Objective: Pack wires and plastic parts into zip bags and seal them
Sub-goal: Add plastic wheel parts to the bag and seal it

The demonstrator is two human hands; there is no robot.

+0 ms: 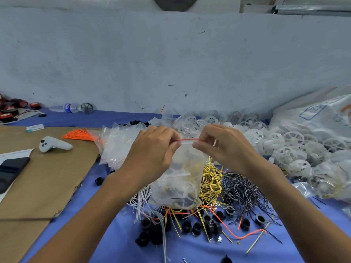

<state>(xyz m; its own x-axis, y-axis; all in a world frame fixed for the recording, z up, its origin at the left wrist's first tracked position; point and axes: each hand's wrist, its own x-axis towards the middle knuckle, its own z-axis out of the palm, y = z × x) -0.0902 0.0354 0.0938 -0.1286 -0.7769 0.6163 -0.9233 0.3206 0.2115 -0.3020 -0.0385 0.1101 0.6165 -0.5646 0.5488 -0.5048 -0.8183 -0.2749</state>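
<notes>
The sealing step was in hand: the left hand [152,149] and the right hand [224,147] each pinched one end of the red zip strip [189,139] at the mouth of a filled zip bag [182,183], fingers curled tight on the plastic. The bag hung upright between them, its bottom resting on the heap of loose wires, with yellow wire and white and dark parts showing dimly through it. Whether the strip was pressed shut along its length could not be told. The next move probably called for running thumb and finger along the strip, keeping stray wire ends clear of the seam. Below lay yellow wires [210,179], black wires [241,188], white wires [141,200] and black plastic parts [190,226] on a blue table cover [123,242] — with a stack of empty bags [119,145] just left of the hands and white wheels [292,147] piled to the right. A sheet of cardboard [47,177] covered the left side, and a scuffed pale wall [171,54] closed the far edge.
</notes>
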